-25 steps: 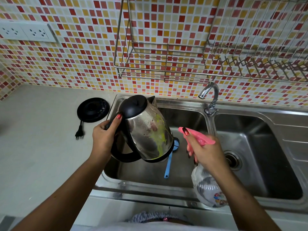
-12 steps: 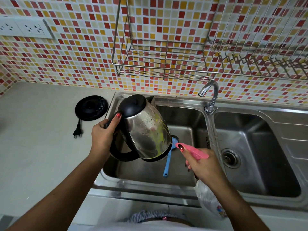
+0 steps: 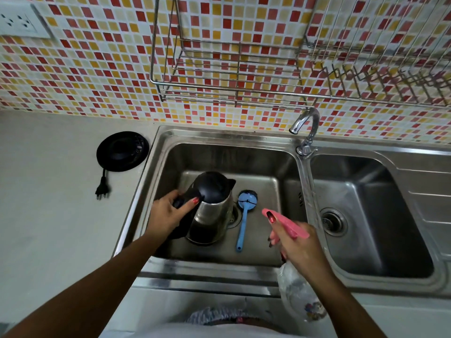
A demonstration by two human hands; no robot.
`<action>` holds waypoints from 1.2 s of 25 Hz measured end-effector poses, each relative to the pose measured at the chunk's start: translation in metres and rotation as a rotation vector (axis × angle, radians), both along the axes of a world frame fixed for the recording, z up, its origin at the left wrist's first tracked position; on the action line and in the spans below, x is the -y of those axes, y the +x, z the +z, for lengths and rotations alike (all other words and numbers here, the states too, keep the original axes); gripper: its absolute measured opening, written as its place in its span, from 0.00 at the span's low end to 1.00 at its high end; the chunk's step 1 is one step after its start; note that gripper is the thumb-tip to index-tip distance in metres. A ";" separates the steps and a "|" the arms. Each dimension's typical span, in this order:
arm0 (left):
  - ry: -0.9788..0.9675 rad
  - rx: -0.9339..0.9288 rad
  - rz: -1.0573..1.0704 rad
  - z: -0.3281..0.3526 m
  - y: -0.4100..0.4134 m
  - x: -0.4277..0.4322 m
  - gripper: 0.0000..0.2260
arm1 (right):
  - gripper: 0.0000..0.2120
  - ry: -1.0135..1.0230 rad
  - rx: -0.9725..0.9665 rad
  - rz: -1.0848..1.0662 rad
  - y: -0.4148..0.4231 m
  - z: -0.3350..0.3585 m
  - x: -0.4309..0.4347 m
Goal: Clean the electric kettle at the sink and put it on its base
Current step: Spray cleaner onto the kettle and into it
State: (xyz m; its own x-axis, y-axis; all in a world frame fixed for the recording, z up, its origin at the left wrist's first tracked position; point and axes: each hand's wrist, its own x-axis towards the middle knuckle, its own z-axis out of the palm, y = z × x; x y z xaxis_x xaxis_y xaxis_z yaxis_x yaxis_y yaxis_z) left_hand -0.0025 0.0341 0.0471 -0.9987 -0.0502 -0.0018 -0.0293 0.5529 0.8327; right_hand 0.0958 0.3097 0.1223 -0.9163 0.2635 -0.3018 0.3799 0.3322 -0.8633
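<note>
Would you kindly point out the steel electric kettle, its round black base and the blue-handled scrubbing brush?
Steel electric kettle point(image 3: 212, 217), head view, on its shiny side wall.
Round black base point(image 3: 122, 151), head view, on its centre.
Blue-handled scrubbing brush point(image 3: 242, 224), head view, on its handle.

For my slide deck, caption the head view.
Left hand holds kettle in sink; right hand grips spray bottle.

— How is the left hand held?
— It is wrapped around a handle, thumb laid forward on top, the forearm stretched up from the lower left.

— And the right hand?
— It is closed around the neck of a spray bottle, forefinger extended along the top, the other fingers curled underneath, the wrist bent downward, the forearm angled in from the lower right.
</note>
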 end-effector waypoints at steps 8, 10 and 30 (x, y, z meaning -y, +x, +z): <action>-0.016 0.156 -0.131 -0.055 0.003 0.015 0.10 | 0.27 -0.041 -0.067 -0.041 -0.002 -0.020 0.006; -0.002 0.227 -0.170 -0.061 0.004 0.018 0.06 | 0.30 -0.049 -0.098 -0.040 -0.004 -0.024 0.007; -0.578 -0.089 -0.198 -0.062 -0.011 -0.070 0.21 | 0.19 -0.112 -0.210 -0.008 -0.012 -0.043 0.014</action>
